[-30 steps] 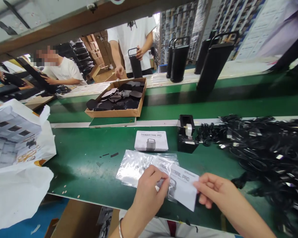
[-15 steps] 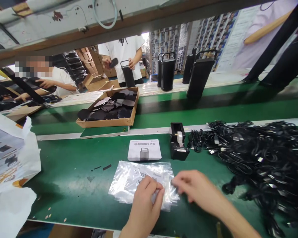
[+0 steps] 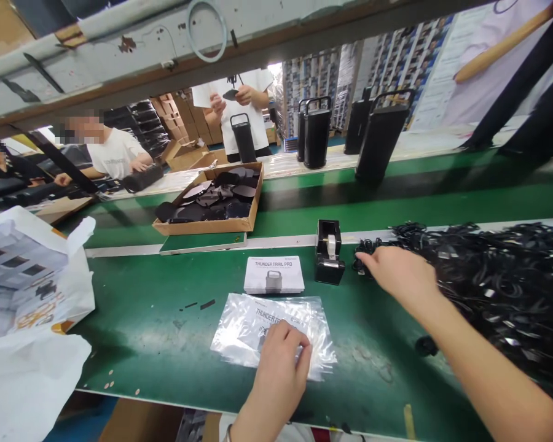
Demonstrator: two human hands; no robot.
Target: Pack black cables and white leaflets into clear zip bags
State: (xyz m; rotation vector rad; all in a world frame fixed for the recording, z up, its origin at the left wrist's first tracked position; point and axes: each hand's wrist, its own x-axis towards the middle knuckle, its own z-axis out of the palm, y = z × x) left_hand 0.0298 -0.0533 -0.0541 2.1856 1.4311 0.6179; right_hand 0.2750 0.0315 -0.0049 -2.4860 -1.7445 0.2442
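My left hand (image 3: 280, 362) rests on a stack of clear plastic bags (image 3: 244, 325) on the green bench, fingers curled and pressing the top bag, which holds a white booklet. My right hand (image 3: 396, 273) is stretched out to the right, fingertips touching the left end of a big heap of coiled black cables (image 3: 493, 282); whether the fingers grip a cable cannot be made out. A small pile of white "Thundertrail Pro" booklets (image 3: 273, 274) lies just beyond the bags, beside a black tape dispenser (image 3: 328, 252).
A cardboard tray of black round pads (image 3: 211, 199) sits on the green conveyor. Tall black speakers (image 3: 380, 135) stand behind it. White paper and printed packaging (image 3: 27, 288) lie at the left. Across the line, people handle black parts.
The booklet went from my hands into the top bag. My right hand then left the bag and reached right to the cable heap. My left hand stayed on the bags.
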